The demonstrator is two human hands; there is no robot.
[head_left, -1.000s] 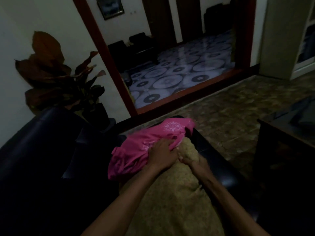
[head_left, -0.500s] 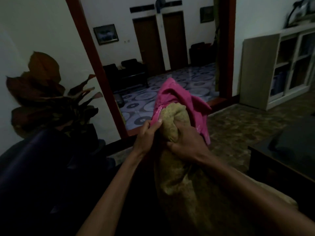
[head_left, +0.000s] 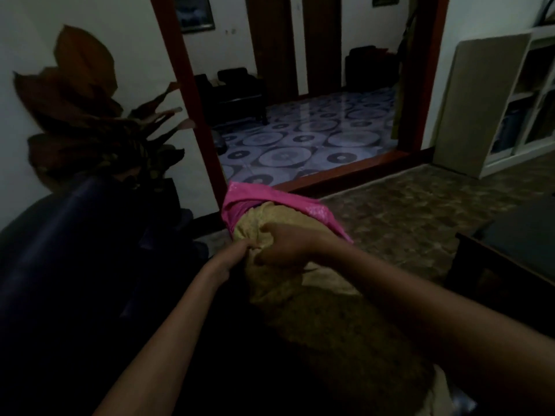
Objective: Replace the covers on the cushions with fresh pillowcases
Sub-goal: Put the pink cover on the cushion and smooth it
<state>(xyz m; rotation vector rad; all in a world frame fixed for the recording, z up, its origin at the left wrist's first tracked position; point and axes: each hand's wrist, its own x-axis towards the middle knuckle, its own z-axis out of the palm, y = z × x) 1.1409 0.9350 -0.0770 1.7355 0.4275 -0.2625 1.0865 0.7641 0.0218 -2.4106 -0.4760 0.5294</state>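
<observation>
A long tan cushion (head_left: 330, 322) runs from my lap out toward the doorway. A pink pillowcase (head_left: 255, 199) covers only its far tip, bunched around the end. My right hand (head_left: 288, 244) grips the cushion's bunched fabric just below the pink edge. My left hand (head_left: 234, 253) pinches the fabric right beside it, fingertips touching the same fold. The room is dim, and the lower part of the cushion fades into shadow.
A dark sofa (head_left: 66, 265) fills the left side, with a large-leafed plant (head_left: 90, 115) behind it. A dark table (head_left: 516, 253) stands at the right. A red-framed doorway (head_left: 315, 178) opens ahead onto patterned floor, and a white cabinet (head_left: 510, 109) is at far right.
The cushion was lifted upright from the sofa, then lowered and tipped forward. The pink pillowcase now sits on the far tip, and both hands have come together low on the fabric.
</observation>
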